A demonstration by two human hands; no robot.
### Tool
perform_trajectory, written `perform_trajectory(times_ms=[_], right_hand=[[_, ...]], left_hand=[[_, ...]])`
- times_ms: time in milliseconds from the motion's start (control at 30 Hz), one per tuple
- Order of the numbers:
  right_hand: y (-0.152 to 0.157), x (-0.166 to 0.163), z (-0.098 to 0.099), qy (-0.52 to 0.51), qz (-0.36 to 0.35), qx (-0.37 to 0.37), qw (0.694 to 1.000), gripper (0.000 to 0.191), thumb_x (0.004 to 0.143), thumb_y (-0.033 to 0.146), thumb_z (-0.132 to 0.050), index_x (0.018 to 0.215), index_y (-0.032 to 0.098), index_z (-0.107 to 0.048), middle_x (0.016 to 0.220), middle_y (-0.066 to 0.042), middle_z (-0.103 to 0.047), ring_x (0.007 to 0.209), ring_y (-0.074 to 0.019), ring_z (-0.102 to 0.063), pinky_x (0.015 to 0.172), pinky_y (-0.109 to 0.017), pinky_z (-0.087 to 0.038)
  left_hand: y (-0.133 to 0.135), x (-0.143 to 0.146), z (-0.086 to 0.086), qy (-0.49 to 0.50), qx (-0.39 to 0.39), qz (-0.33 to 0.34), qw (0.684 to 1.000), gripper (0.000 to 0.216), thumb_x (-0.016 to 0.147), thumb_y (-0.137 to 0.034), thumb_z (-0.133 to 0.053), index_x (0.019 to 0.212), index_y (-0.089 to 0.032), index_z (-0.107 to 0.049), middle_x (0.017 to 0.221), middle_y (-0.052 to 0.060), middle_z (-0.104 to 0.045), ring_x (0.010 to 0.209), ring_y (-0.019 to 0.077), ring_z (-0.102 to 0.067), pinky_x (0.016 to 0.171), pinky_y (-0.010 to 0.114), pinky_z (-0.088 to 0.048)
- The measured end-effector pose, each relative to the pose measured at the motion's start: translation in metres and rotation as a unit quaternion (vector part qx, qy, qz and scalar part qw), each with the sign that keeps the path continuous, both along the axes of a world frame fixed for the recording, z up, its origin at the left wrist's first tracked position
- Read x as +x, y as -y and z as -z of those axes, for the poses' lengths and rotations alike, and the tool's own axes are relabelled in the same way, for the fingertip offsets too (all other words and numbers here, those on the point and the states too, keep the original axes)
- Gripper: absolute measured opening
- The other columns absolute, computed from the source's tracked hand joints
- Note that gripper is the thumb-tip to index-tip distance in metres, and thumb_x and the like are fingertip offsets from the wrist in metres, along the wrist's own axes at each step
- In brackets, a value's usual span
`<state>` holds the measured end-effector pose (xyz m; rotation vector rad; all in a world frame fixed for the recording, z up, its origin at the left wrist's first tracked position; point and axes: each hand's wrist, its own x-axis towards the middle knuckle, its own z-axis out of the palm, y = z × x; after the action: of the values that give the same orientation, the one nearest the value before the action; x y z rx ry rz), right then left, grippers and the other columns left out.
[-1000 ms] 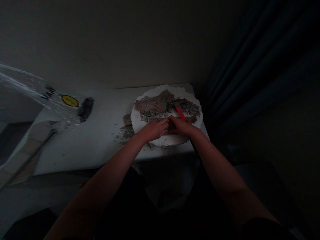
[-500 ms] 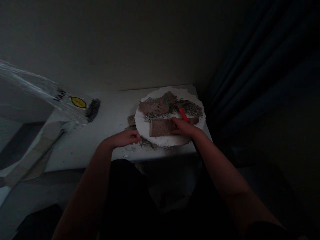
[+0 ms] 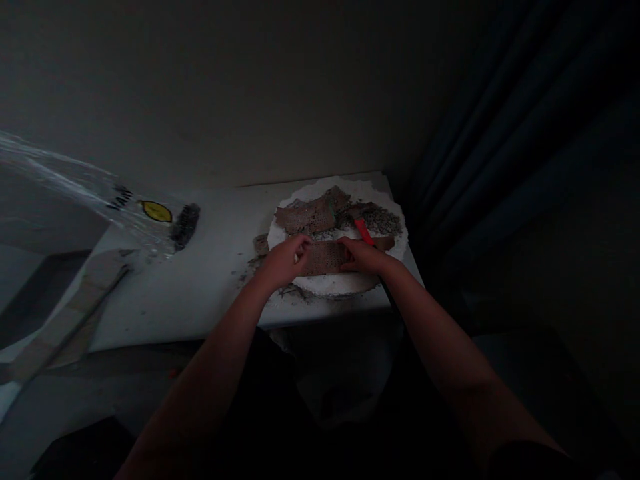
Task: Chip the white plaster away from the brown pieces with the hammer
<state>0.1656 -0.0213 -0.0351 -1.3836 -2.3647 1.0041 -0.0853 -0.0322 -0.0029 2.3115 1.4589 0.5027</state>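
A brown slab dotted with small holes [image 3: 325, 258] lies near the front of a round white board with a ragged rim [image 3: 333, 285]. My right hand [image 3: 363, 255] grips the right part of this slab, fingers bent over its far edge and thumb nearer me. At the slab's left end is my left hand [image 3: 286, 261], its fingers curled; a small pale spot shows between them, too dim to identify. Behind lies a broken brown perforated piece [image 3: 306, 217] among grey crumbs [image 3: 384, 220]. A red-ended tool [image 3: 363, 231] rests by my right hand, partly hidden.
The board sits on a white table [image 3: 200, 287] against a wall. To the left, a clear plastic bag with a yellow label [image 3: 157, 211] holds dark bits. A long thin dark rod [image 3: 95, 303] lies at the table's left. Dark curtains [image 3: 500, 133] hang right.
My left hand has moved right and away from me, from beside the board to the slab's left end. My right hand stays on the slab.
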Motion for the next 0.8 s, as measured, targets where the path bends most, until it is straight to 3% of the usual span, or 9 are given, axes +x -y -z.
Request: perform_trajectory(times_ms=[67, 167, 500, 800], right_hand=[[-0.001, 0.0, 0.001, -0.008, -0.005, 0.008, 1.0, 0.059, 0.079, 0.016, -0.077, 0.132, 0.014, -0.05, 0.11, -0.01, -0.069, 0.096, -0.0203, -0.065, 0.077, -0.028, -0.045], [-0.001, 0.001, 0.002, -0.019, -0.01, 0.022, 1.0, 0.054, 0.08, 0.019, -0.077, 0.128, 0.015, -0.053, 0.117, -0.012, -0.068, 0.104, -0.0221, -0.064, 0.081, -0.029, -0.045], [-0.004, 0.0, 0.006, -0.013, -0.006, 0.029, 0.999, 0.056, 0.079, 0.021, -0.077, 0.129, 0.015, -0.054, 0.118, -0.013, -0.068, 0.105, -0.0242, -0.064, 0.082, -0.03, -0.046], [-0.003, 0.001, 0.006, -0.009, -0.006, 0.022, 1.0, 0.057, 0.078, 0.02, -0.077, 0.129, 0.017, -0.054, 0.114, -0.012, -0.069, 0.1, -0.0234, -0.064, 0.078, -0.029, -0.046]], left_hand=[[-0.002, 0.026, 0.008, -0.044, -0.005, 0.083, 0.996, 0.013, 0.088, -0.027, -0.053, 0.093, -0.02, -0.063, 0.096, 0.006, -0.066, 0.086, 0.0187, -0.062, 0.077, 0.031, -0.047], [-0.008, 0.046, 0.019, -0.099, -0.025, 0.131, 0.986, 0.006, 0.082, -0.023, -0.057, 0.08, -0.02, -0.062, 0.087, 0.005, -0.064, 0.086, 0.0204, -0.061, 0.076, 0.032, -0.046], [-0.022, 0.059, 0.008, -0.193, -0.098, 0.134, 0.967, 0.016, 0.076, -0.032, -0.063, 0.078, -0.017, -0.068, 0.082, 0.007, -0.069, 0.075, 0.0212, -0.061, 0.068, 0.031, -0.04], [-0.029, 0.06, 0.015, -0.197, -0.11, 0.133, 0.965, 0.021, 0.073, -0.037, -0.064, 0.078, -0.018, -0.069, 0.08, 0.006, -0.07, 0.071, 0.0187, -0.059, 0.063, 0.029, -0.037]])
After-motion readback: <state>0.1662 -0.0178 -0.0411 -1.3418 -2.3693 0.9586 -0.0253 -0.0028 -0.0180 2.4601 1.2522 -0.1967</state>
